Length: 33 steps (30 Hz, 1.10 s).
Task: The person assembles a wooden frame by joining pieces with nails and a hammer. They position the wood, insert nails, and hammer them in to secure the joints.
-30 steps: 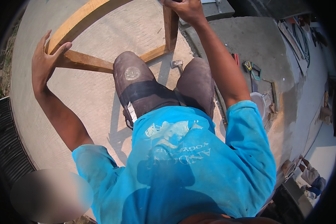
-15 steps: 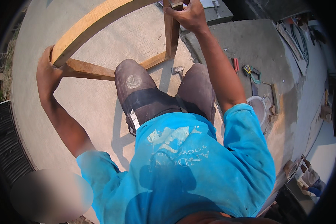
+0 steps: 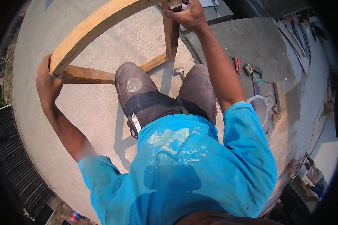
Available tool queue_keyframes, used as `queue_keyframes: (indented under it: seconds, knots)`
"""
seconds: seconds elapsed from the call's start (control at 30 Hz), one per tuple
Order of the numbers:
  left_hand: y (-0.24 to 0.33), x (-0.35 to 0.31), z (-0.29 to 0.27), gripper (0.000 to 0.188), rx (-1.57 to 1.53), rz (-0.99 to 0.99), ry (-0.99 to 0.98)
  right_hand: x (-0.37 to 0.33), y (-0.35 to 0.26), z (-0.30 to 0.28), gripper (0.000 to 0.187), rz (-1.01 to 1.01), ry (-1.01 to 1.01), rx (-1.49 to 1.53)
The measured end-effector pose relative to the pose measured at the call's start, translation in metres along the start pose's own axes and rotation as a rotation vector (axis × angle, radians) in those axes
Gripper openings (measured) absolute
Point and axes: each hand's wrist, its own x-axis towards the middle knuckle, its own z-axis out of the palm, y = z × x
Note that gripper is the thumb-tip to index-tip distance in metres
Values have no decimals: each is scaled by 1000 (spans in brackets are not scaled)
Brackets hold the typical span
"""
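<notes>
A wooden frame (image 3: 97, 27) of pale timber bars stands in front of me, its top bar curving across the view. My left hand (image 3: 49, 80) is closed around the bar's left end, at the joint with a lower bar (image 3: 88, 75). At the other corner, my right hand (image 3: 189, 15) grips the top of an upright post (image 3: 171, 35); its fingertips are partly hidden behind the wood. Between my knees a hammer (image 3: 178, 71) lies on the concrete, its head showing and part of its handle hidden by my leg.
To my right lie a red-handled tool (image 3: 237, 64), a handsaw (image 3: 256, 75) with a green and yellow handle, and a pale round bucket (image 3: 260, 108) beside wood scraps. Farther right, another person (image 3: 314, 176) is at the rim. Dark corrugated sheeting (image 3: 17, 161) lies at lower left.
The frame's left end and my left hand have come slightly nearer to me. My right hand has shifted a little left, and both hands keep their grip.
</notes>
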Motion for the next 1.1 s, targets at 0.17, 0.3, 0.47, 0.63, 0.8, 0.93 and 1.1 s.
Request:
queue_keyframes:
  seconds: [0.17,0.3,0.47,0.63,0.8,0.93,1.1]
  knots:
    - [-3,0,0,59,-7,17,17,0,2,0,91,-6,5,83]
    - [7,3,-4,58,-23,-11,-1,0,-3,-1,89,-21,-14,162]
    - [3,-1,-2,58,-15,-47,-10,-1,-3,7,83,-16,19,167]
    - [0,-1,-1,58,-43,-37,-23,-3,-6,6,82,12,16,245]
    - [-4,-3,0,59,-15,-20,-20,-1,4,2,84,-51,7,243]
    - [-7,-6,-2,59,-13,12,-8,1,8,-4,84,-19,-22,251]
    - [-3,-6,-5,57,-83,-7,-40,0,22,-7,84,-1,-26,226]
